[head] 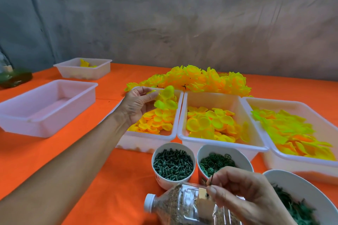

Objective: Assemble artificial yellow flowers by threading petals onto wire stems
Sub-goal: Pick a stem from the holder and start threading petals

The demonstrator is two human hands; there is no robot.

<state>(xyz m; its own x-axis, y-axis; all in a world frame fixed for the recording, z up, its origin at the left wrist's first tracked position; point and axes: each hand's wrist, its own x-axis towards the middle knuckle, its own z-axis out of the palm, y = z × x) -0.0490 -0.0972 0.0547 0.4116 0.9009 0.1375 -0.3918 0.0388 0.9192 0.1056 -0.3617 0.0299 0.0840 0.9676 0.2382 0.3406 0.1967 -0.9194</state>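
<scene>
My left hand point(136, 105) is raised over the left petal bin point(174, 115) and pinches a small cluster of yellow petals point(165, 98) between thumb and fingers. My right hand point(243, 193) is low at the front and pinches a thin dark wire stem point(211, 178) that points upward. Two more white bins hold petals: round ones in the middle bin point(215, 124) and pointed ones in the right bin point(292, 131). A heap of finished yellow flowers point(197, 78) lies behind the bins.
A cup of dark green pegs point(172, 163) and a cup of green rings point(217, 162) stand in front. A clear plastic bottle point(182, 206) lies under my right hand. A white bowl of green pieces point(300, 201), an empty bin point(45, 107) and a far bin point(84, 67) sit on the orange table.
</scene>
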